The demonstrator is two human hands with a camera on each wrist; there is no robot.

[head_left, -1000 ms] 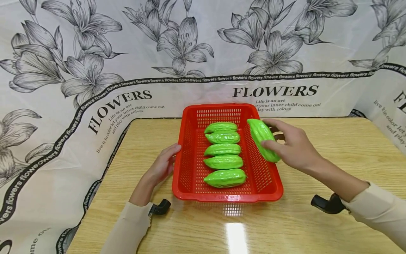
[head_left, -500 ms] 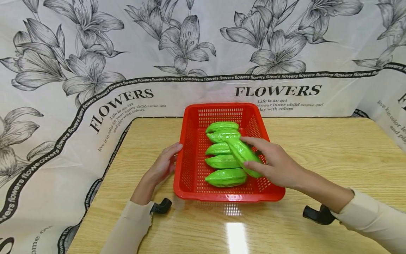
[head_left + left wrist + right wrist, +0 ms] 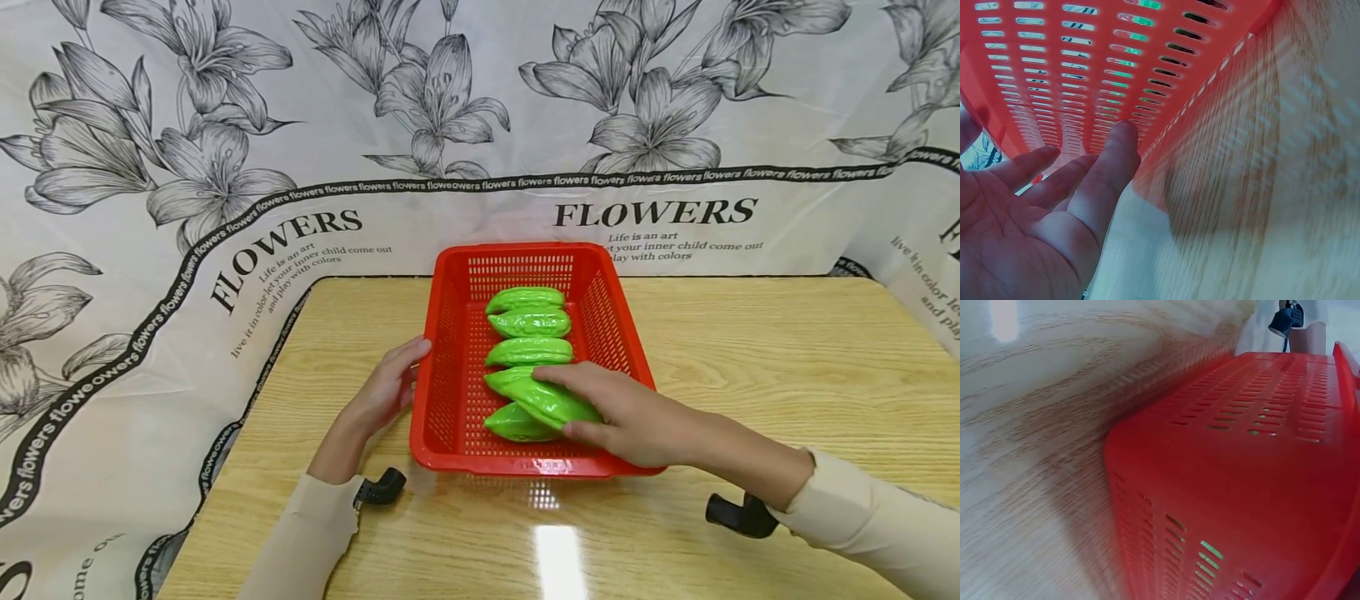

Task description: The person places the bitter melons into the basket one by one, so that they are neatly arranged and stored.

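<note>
A red perforated plastic basket (image 3: 487, 462) stands on the table with several bright green bitter melons (image 3: 528, 351) lying crosswise in a row inside. My right hand (image 3: 637, 417) reaches over the basket's right side and holds another bitter melon (image 3: 558, 407) slantwise between thumb and fingers. This melon overlaps the two nearest ones at the front of the row. At the left rim, my left hand (image 3: 382, 387) holds the basket, thumb on the rim. Its fingers (image 3: 1124, 140) lie against the outer wall in the left wrist view. The right wrist view shows the basket's outside, without the hand.
The wood-grain table (image 3: 780, 350) extends around the basket on both sides. A white cloth (image 3: 480, 225) printed with flowers hangs behind and at the left. Black camera mounts sit at both wrists, the right mount (image 3: 742, 515) just off the basket's front right corner.
My right hand has brought the bitter melon from over the right rim leftward and nearer, down into the basket's front part. The left hand has stayed at the left rim.
</note>
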